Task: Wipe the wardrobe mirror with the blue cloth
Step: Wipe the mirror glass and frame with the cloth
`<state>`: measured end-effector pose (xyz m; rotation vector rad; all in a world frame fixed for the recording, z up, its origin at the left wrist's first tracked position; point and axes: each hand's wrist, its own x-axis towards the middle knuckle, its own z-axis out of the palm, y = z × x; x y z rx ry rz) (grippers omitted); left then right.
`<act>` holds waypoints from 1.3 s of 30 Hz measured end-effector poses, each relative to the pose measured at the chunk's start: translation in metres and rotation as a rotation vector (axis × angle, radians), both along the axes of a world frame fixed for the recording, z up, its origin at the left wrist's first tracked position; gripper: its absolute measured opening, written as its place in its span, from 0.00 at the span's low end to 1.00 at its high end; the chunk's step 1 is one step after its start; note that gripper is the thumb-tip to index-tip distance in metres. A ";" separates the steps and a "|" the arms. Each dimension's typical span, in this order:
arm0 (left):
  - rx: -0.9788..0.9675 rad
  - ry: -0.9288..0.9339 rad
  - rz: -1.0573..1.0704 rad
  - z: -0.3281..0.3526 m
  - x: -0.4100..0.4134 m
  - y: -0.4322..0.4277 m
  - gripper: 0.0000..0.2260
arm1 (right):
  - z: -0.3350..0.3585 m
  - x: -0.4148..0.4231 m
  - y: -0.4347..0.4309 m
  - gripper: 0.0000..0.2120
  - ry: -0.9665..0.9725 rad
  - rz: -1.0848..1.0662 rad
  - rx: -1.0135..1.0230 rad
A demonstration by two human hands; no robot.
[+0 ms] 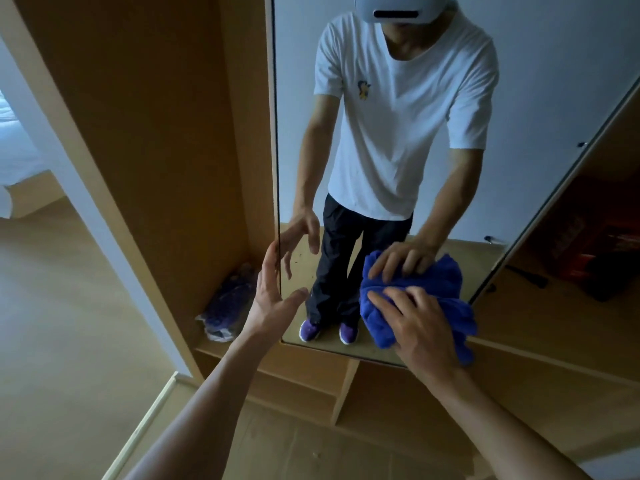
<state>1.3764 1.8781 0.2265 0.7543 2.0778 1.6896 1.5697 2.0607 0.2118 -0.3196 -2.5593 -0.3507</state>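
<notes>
Counting at the wardrobe: mostly ones and twos.

Two bare hands are showing, one left hand (273, 299) and one right hand (426, 327). One blue cloth (377, 323) is showing, along with one mirror (554, 64) and one wardrobe (156, 133). One plastic bag (227, 303) is sitting on the wardrobe's ledge, and one bed (17, 161) is peeking in at the far left edge. The glass is repeating some of this: it is showing one reflected person, two reflected hands, one reflected cloth and two purple shoes. In the open compartment at the right, dark and red things are blurring together, so their number cannot be told.
</notes>
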 end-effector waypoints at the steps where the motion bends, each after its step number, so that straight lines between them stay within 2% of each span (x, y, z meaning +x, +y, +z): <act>1: 0.005 0.000 -0.002 0.000 0.000 0.000 0.42 | 0.005 -0.003 -0.001 0.33 0.010 0.005 -0.009; 8: 0.023 0.011 0.001 -0.005 0.000 -0.003 0.43 | 0.070 -0.049 -0.011 0.27 0.269 0.066 -0.030; 10: 0.032 0.010 -0.020 -0.005 -0.002 -0.005 0.43 | 0.055 -0.048 -0.016 0.29 0.244 0.052 -0.038; 13: 0.022 -0.002 -0.037 -0.002 -0.004 -0.008 0.42 | 0.022 -0.044 -0.027 0.33 0.069 0.063 -0.010; 16: 0.015 -0.008 -0.071 -0.001 -0.006 -0.009 0.43 | 0.021 -0.048 -0.035 0.32 -0.018 0.052 -0.008; 21: 0.024 0.022 -0.102 -0.008 -0.009 -0.014 0.44 | 0.076 -0.079 -0.045 0.25 0.197 0.102 -0.029; 24: 0.038 -0.006 -0.101 -0.008 -0.010 -0.016 0.43 | 0.074 -0.090 -0.051 0.23 0.232 0.113 -0.027; 26: 0.040 -0.028 -0.106 -0.005 -0.012 -0.018 0.42 | 0.049 -0.085 -0.055 0.24 0.176 0.106 -0.014; 29: 0.052 -0.037 -0.120 -0.006 -0.015 -0.019 0.41 | 0.010 -0.078 -0.065 0.26 -0.050 0.089 0.042; 31: 0.071 -0.037 -0.133 -0.007 -0.016 -0.020 0.41 | 0.006 -0.081 -0.068 0.26 -0.086 0.078 0.028; 36: 0.106 -0.075 -0.119 -0.013 -0.018 -0.022 0.40 | 0.054 -0.109 -0.072 0.22 0.199 0.127 -0.042; 39: 0.158 -0.192 -0.099 -0.011 -0.021 -0.021 0.32 | 0.055 -0.114 -0.078 0.22 0.208 0.113 -0.026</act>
